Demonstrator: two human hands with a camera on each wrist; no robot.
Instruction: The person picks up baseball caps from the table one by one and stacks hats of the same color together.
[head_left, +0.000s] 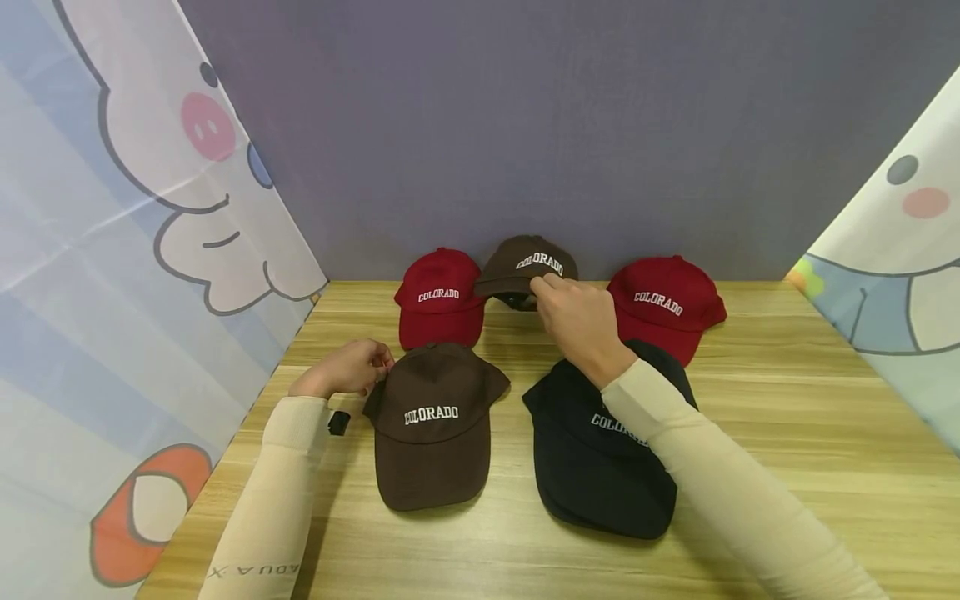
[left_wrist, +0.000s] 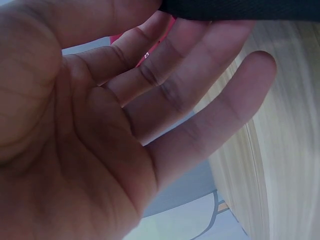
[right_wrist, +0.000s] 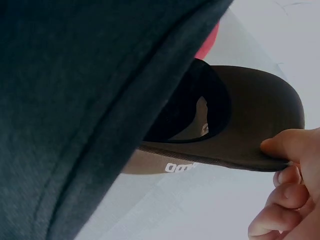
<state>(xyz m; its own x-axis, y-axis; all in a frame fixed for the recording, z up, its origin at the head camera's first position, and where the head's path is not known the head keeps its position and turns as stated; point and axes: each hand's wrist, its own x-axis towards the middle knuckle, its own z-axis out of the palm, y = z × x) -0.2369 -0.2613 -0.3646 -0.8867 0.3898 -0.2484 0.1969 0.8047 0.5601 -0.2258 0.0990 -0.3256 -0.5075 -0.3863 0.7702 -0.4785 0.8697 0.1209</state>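
My right hand [head_left: 577,321] pinches the brim of a brown cap [head_left: 528,258] lettered COLORADO, at the back middle. In the right wrist view the thumb lies on the underside of that brim [right_wrist: 240,125], and the cap's hollow inside shows. A second brown cap [head_left: 431,400] lies nearer, front left, brim toward me. At its left edge, my left hand [head_left: 348,367] pinches the fabric between thumb and fingers; the left wrist view shows dark cloth [left_wrist: 240,9] there. Below my right forearm lies a black cap [head_left: 600,475], its lettering partly covered by the sleeve.
Two red caps lie at the back, one on the left [head_left: 442,296] and one on the right [head_left: 660,292]. A grey panel [head_left: 570,125] stands behind the wooden table [head_left: 810,400]. Printed cartoon curtains [head_left: 67,275] hang at both sides.
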